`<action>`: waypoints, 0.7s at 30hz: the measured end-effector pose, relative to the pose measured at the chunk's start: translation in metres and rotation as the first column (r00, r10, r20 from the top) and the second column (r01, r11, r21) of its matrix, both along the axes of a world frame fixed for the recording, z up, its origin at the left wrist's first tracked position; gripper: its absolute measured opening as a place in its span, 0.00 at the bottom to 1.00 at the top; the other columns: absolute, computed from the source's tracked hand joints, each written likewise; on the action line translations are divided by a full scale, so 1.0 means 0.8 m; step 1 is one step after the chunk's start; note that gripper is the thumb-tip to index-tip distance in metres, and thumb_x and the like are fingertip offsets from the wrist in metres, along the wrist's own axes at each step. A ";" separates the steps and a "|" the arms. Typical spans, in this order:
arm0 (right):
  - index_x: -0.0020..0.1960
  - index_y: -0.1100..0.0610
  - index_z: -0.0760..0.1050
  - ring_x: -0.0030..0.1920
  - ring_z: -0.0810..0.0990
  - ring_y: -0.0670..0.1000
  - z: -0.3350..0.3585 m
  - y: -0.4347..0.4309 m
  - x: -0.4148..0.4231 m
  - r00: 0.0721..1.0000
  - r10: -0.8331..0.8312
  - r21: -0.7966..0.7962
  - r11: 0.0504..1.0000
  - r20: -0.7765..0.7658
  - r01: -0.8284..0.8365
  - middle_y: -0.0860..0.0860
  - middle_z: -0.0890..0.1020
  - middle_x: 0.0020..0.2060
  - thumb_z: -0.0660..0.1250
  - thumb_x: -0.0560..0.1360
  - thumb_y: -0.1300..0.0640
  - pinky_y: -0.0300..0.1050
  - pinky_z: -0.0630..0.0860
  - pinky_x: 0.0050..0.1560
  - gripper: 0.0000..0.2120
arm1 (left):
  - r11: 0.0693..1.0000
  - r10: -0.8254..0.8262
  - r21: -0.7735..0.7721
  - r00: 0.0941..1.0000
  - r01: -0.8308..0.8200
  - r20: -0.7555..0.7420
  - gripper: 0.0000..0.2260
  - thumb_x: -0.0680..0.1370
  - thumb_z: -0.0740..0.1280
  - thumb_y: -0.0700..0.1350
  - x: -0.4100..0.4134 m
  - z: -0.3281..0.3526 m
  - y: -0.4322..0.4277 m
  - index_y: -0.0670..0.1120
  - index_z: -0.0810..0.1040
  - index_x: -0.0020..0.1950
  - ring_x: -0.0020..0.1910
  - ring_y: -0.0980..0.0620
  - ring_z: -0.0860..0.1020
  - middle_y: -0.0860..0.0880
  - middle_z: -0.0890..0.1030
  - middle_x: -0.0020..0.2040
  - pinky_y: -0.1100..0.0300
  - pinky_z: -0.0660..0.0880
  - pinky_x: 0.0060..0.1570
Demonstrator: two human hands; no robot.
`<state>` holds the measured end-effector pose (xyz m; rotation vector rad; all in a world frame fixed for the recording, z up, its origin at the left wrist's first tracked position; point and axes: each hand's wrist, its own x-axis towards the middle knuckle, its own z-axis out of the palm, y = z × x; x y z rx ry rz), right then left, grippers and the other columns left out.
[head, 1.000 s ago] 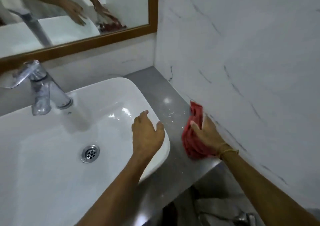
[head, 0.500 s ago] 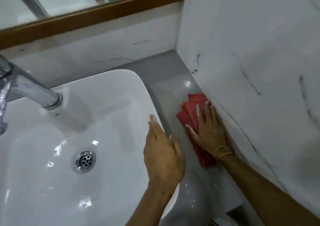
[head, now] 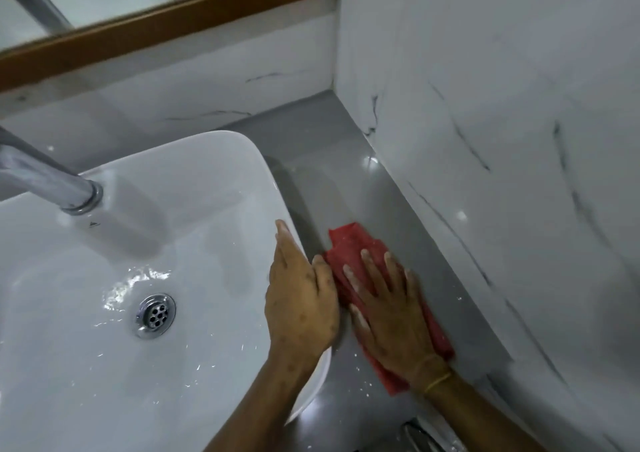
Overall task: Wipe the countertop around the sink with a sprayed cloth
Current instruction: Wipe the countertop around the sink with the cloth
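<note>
Your right hand [head: 391,316] lies flat on the red cloth [head: 349,244], fingers spread and straight, palm pressing it down on the grey, glossy countertop [head: 332,161]; the hand is open on top of the cloth, not closed around it. The cloth is a folded, crumpled pad of bright red fabric, longer than it is wide, speckled with pale droplets or flecks on its far end. It sits just to the right of the white ceramic sink [head: 173,209], in the narrow strip of counter between the sink's right rim and the white marble-patterned wall [head: 502,140]. Its far corner pokes out beyond your fingertips, and its near end shows past your wrist, close to the counter's front edge. A thin yellow band [head: 438,380] circles that wrist.

Your left hand [head: 301,296] rests on the sink's right rim, fingers together and extended, holding nothing; its thumb side touches or nearly touches the cloth's left edge.

Small white specks dot the counter near the sink's front right corner. Inside the sink, water glints around the round chrome drain [head: 155,315], and the chrome faucet [head: 45,178] stands at the sink's back left. Behind the sink, a wood-framed mirror [head: 166,22] hangs on the wall.
</note>
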<state>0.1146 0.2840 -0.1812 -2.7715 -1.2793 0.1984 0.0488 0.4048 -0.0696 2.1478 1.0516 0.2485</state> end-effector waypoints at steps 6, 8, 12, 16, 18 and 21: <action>0.76 0.47 0.47 0.74 0.54 0.67 0.012 0.041 0.069 0.996 -0.083 -0.018 0.996 -0.041 0.083 0.55 0.53 0.78 0.53 0.77 0.45 0.66 0.57 0.70 0.30 | 0.999 0.037 0.008 0.999 -0.037 -0.016 0.29 0.81 0.53 0.51 0.000 -0.002 -0.002 0.51 0.41 0.78 0.76 0.46 0.62 0.49 0.56 0.80 0.52 0.62 0.71; 0.76 0.47 0.46 0.75 0.50 0.67 0.012 0.091 0.087 0.994 -0.062 -0.020 0.998 -0.088 0.060 0.54 0.50 0.78 0.53 0.78 0.45 0.66 0.52 0.72 0.30 | 0.998 0.056 0.009 0.998 -0.056 -0.034 0.29 0.81 0.53 0.51 0.001 -0.001 -0.001 0.52 0.42 0.78 0.74 0.46 0.65 0.49 0.58 0.79 0.49 0.65 0.70; 0.76 0.49 0.51 0.75 0.48 0.67 0.009 0.137 0.070 0.982 0.165 -0.048 0.984 -0.092 -0.170 0.54 0.52 0.78 0.43 0.76 0.44 0.64 0.50 0.73 0.29 | 0.998 0.060 0.013 0.997 -0.059 -0.056 0.29 0.81 0.53 0.54 0.006 -0.001 -0.002 0.52 0.43 0.78 0.74 0.46 0.66 0.49 0.59 0.79 0.48 0.66 0.70; 0.76 0.45 0.47 0.76 0.52 0.64 0.006 0.080 0.027 0.964 0.244 -0.011 0.969 -0.102 -0.246 0.52 0.56 0.77 0.57 0.75 0.41 0.64 0.53 0.74 0.33 | 0.999 0.031 0.021 0.997 -0.029 -0.074 0.29 0.82 0.53 0.52 0.003 0.001 0.002 0.51 0.43 0.79 0.74 0.45 0.65 0.48 0.59 0.79 0.48 0.65 0.71; 0.75 0.42 0.43 0.76 0.53 0.61 0.007 0.038 0.019 0.977 0.199 -0.010 0.980 -0.074 -0.201 0.49 0.55 0.77 0.57 0.76 0.43 0.60 0.52 0.74 0.33 | 1.000 0.017 0.016 0.997 -0.016 -0.073 0.29 0.82 0.52 0.51 0.002 0.002 0.002 0.50 0.42 0.79 0.74 0.44 0.65 0.47 0.59 0.79 0.47 0.65 0.70; 0.75 0.41 0.51 0.75 0.58 0.58 0.023 -0.027 0.043 0.997 0.046 0.011 0.999 -0.060 -0.045 0.47 0.57 0.77 0.57 0.75 0.50 0.54 0.58 0.73 0.30 | 1.000 -0.004 0.022 0.998 0.005 -0.056 0.29 0.82 0.53 0.49 0.001 0.004 0.002 0.48 0.43 0.79 0.75 0.43 0.64 0.46 0.58 0.79 0.47 0.65 0.70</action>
